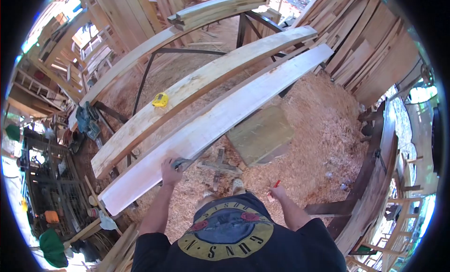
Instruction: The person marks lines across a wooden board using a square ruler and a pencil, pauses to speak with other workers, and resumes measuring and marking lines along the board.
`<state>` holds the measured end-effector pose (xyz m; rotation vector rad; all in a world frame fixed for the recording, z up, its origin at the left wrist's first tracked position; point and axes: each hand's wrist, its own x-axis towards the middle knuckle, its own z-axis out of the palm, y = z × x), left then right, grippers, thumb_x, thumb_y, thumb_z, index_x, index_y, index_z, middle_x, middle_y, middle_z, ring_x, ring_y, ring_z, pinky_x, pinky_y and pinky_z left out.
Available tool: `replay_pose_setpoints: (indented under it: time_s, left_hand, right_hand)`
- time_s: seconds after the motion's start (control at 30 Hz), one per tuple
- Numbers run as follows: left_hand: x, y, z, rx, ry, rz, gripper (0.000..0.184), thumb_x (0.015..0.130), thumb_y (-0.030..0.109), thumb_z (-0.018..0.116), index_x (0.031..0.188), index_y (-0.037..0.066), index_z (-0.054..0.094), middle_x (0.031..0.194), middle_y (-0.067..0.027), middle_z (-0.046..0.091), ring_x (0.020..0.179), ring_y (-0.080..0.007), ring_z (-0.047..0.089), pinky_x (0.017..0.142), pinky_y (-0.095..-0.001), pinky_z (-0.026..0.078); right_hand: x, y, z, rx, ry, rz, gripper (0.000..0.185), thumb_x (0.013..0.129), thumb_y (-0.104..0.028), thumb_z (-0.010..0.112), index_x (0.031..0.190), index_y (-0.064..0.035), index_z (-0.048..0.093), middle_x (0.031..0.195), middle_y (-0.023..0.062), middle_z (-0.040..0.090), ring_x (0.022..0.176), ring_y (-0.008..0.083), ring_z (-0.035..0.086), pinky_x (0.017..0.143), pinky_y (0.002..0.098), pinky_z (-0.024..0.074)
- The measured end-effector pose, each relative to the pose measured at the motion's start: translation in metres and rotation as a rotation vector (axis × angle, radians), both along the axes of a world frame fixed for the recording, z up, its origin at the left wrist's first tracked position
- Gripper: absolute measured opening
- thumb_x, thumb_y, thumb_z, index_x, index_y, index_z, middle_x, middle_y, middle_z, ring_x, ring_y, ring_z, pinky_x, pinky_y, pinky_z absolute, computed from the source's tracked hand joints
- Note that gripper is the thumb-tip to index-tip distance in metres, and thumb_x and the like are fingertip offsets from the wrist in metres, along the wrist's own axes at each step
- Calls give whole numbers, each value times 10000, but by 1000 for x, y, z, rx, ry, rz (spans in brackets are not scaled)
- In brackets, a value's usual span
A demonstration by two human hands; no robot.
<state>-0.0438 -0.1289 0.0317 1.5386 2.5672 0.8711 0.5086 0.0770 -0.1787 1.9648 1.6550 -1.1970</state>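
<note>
Wood shavings [323,117] are spread thickly over the floor of a workshop, with many boards [358,42] leaned and heaped at two o'clock, too overlapped to be counted. Three long planks are laid out slantwise, raised off the floor: a near plank [225,112], a middle plank [215,68] and a far plank [136,55]. On the far plank's end, at twelve o'clock, a small stack of short boards [220,8] is carried.

By the left hand [171,173] the near plank is touched at its lower edge. From that hand, the plank's close end is seen at eight o'clock, and its greater length is stretched out towards one and two o'clock. A small dark thing [180,163] is seen at the fingers; whether it is gripped cannot be told. At three o'clock from the left hand, just clear of the body, the right hand [277,193] is closed around one red marker [277,183], and is held well apart from the planks.

One yellow tape measure [160,100] is set on the middle plank, at twelve o'clock from the left hand. One flat panel [260,136] is laid on the shavings at two o'clock from it. Two shoes [238,184] are planted between the hands.
</note>
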Motion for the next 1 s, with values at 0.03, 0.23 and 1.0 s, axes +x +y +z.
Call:
replay_pose_setpoints:
  time_s: [0.03,0.23,1.0]
  left_hand:
    - [4,1,4,17,-3,27,329,770,137,778,1098,144,754,1069,-119,687,1083,-382,633,982,-526,484]
    - [11,1,2,36,-17,100,313,740,107,791,1052,114,763,1082,-137,679,1071,-397,629,962,-528,500]
    - [6,-4,-27,40,144,138,381,689,52,832,1051,109,728,1059,-133,670,1021,-405,631,904,-543,521]
  right_hand:
    - [-2,3,8,5,34,-8,355,869,-398,762,786,-53,791,688,104,742,578,212,715,543,366,556]
    - [-3,28,-1,7,50,-58,327,830,-382,733,815,-61,792,757,140,764,727,262,760,688,398,592]
    - [-6,45,27,59,61,189,482,898,-503,697,933,-34,799,838,129,759,775,258,740,725,401,575]
